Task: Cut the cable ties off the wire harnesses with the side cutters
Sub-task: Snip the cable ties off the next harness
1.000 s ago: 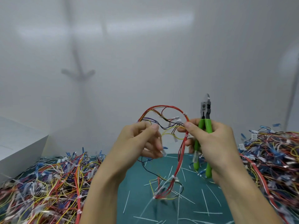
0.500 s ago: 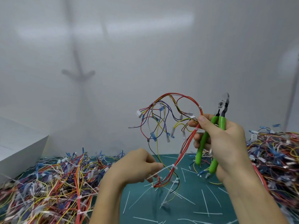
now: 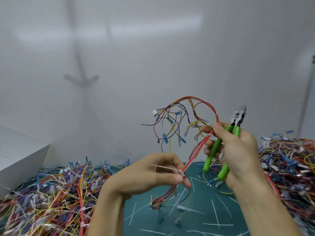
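While a second ago both hands met high on the wire harness (image 3: 197, 151), the left hand (image 3: 150, 174) has since dropped down the red bundle, and its fingers (image 3: 179, 179) now pinch a white cable tie (image 3: 181, 172) whose tail sticks out to the left. The right hand (image 3: 238, 154) has drifted up and to the right. Its thumb and forefinger nip the harness just above another tie, and its other fingers curl round the green handles of the side cutters (image 3: 237, 116). The harness hangs in the air between the two hands, stretched taut above the green counter (image 3: 238, 215), its loose connectors fanned out above. The cutters point up and away from the wires, so no cut is under way. The person appears to have found the next tie and steadied it. Presumably the right hand must let go of the harness and bring the blades down to it. Cut tie strips (image 3: 215, 210) litter the counter, and heaps of harnesses (image 3: 51, 193) lie on both sides, so much work seems to remain.
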